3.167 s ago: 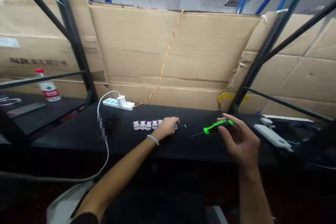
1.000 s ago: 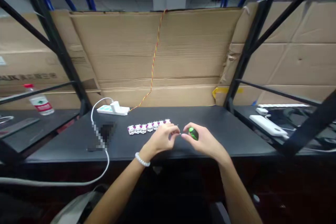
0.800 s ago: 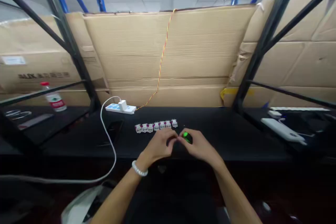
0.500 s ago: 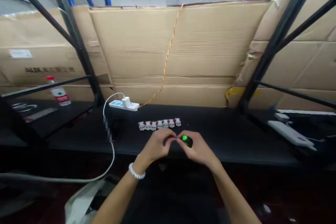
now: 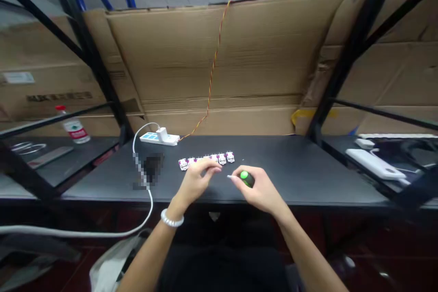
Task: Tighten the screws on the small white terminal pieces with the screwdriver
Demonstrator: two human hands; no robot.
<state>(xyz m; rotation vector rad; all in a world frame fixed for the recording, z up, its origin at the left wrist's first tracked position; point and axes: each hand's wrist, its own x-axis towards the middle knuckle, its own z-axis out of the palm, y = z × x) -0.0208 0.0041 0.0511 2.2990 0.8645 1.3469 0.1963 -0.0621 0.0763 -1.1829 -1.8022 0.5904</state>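
My right hand (image 5: 255, 187) is closed around a green-and-black handle (image 5: 247, 179), which looks like a screwdriver's. Between its thumb and index finger a small whitish piece (image 5: 229, 176) sticks out to the left; its kind is too small to make out. Just across from it is my left hand (image 5: 198, 178), thumb and fingers curved with a narrow gap and nothing visible between them. Behind the left fingers stands a row of several small white-and-purple parts (image 5: 230, 157), partly covered by that hand.
On the black table (image 5: 290, 169), a white power strip (image 5: 159, 138) with a plug adapter stands at the back left. Its white cable (image 5: 150, 200) hangs over the front edge. A water bottle (image 5: 75, 130) stands far left, a white device (image 5: 374, 164) far right. Cardboard (image 5: 260, 68) walls the back.
My two hands, touching at the fingertips before, have come apart. The left one moved left over the row of parts; the right still holds the handle. The view has shifted slightly.
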